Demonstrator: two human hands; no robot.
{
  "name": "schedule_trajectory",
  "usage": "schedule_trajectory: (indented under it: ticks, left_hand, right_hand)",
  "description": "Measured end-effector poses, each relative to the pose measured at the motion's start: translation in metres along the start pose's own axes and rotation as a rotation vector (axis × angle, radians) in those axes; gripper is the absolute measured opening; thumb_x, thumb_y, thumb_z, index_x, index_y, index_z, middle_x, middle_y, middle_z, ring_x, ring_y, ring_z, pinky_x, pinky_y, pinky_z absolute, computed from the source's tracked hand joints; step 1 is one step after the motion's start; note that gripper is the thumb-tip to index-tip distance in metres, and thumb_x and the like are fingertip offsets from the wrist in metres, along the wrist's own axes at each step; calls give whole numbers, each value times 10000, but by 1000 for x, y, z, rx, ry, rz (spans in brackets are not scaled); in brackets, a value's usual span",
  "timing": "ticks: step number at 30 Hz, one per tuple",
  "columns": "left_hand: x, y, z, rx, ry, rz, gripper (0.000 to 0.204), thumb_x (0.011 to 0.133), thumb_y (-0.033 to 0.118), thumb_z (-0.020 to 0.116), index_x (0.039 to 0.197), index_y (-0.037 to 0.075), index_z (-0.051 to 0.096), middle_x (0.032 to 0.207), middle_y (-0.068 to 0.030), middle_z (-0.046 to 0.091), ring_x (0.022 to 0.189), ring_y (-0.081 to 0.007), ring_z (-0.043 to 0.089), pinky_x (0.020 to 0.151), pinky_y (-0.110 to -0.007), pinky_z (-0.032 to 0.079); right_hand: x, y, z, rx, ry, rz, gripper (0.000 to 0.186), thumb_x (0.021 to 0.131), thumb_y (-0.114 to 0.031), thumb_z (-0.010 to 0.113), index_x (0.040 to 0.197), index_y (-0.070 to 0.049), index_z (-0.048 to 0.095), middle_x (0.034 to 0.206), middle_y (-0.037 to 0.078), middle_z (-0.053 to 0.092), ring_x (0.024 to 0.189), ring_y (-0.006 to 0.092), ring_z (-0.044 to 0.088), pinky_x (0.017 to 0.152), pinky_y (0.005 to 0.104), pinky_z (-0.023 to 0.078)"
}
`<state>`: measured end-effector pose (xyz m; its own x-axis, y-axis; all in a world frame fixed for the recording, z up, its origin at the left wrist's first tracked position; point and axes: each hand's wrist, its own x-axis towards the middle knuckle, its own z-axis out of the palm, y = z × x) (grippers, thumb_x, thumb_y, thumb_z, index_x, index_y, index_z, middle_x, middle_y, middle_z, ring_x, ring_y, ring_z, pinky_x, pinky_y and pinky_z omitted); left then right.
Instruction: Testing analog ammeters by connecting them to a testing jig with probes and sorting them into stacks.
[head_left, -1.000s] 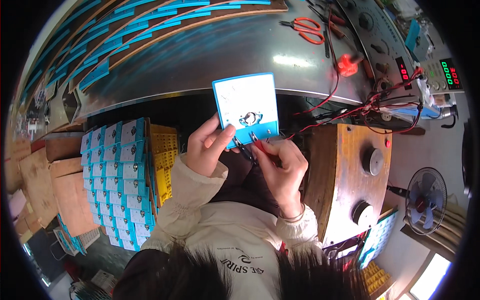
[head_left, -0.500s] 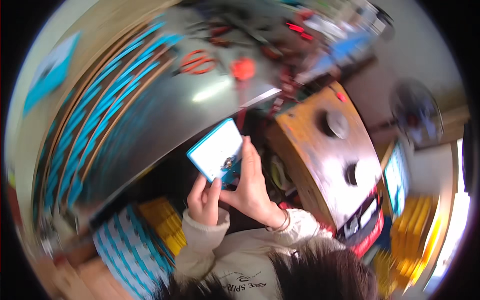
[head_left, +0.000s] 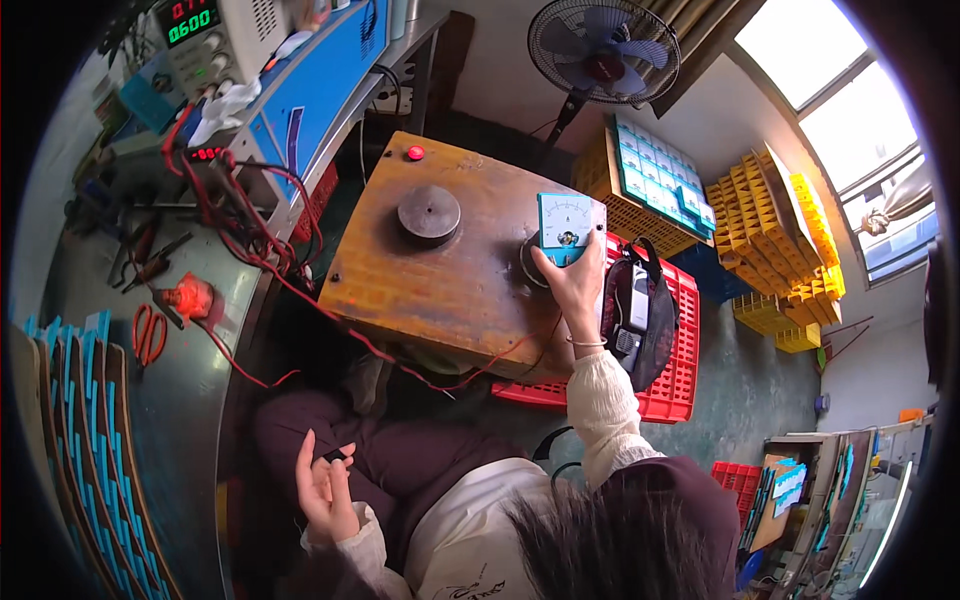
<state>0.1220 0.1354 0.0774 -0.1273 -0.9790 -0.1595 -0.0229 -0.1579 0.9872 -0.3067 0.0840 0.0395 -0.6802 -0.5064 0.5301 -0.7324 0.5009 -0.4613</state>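
My right hand (head_left: 577, 288) grips a small blue-and-white panel meter (head_left: 569, 226) and holds it over the right edge of a worn wooden box (head_left: 450, 270), above a dark round pad half hidden under the meter. A second round metal disc (head_left: 429, 213) and a red button (head_left: 415, 153) sit on the box top. My left hand (head_left: 325, 490) hovers over my lap, fingers loosely apart, holding nothing.
Red wires (head_left: 262, 235) run from the bench supply (head_left: 215, 35) to the box. Red scissors (head_left: 149, 333) and rows of blue meters (head_left: 85, 430) lie on the metal bench at left. A red crate (head_left: 675, 370), yellow crates (head_left: 765, 235) and a fan (head_left: 603, 52) stand on the right.
My view has swung from the bench to the wooden box on my right. My right hand has carried the meter there alone; my left hand has let go and dropped to my lap.
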Motion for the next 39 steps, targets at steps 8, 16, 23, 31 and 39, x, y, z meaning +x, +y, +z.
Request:
schedule_trajectory:
  ticks: [8,16,23,31,39]
  left_hand:
    - [7,-12,34,53,-43,-53,470,952,70,483,1394,-18,350,1034,-122,662,871,-107,580,807,-227,432]
    - [3,-26,55,37,-101,-92,471,942,31,495,1382,-43,345,1040,-145,655,913,-128,592,889,-270,453]
    - [1,-30,53,69,-43,-36,467,951,86,505,1387,-12,367,1034,-102,672,863,-88,600,770,-209,448]
    - [1,-39,50,63,-52,-50,468,949,81,509,1386,-13,370,1034,-97,671,862,-89,599,770,-209,448]
    - [8,-39,49,25,-48,-117,480,939,23,504,1388,-38,343,1049,-135,646,935,-131,587,903,-273,448]
  right_hand:
    - [4,24,23,29,55,-27,1000,603,-461,824,1311,86,378,1169,241,525,1118,374,491,984,445,356]
    - [5,41,34,2,75,-53,998,602,-457,826,1302,92,376,1134,235,525,1088,375,492,972,446,358]
    - [6,45,32,19,59,-63,1004,599,-461,826,1310,83,372,1130,227,527,1090,367,492,975,448,353]
    - [7,40,31,9,1,-38,1003,601,-456,830,1309,94,381,1199,246,512,1144,371,485,999,433,362]
    - [5,38,38,29,-61,14,1005,605,-434,842,1311,111,379,1256,259,487,1194,369,466,1015,411,373]
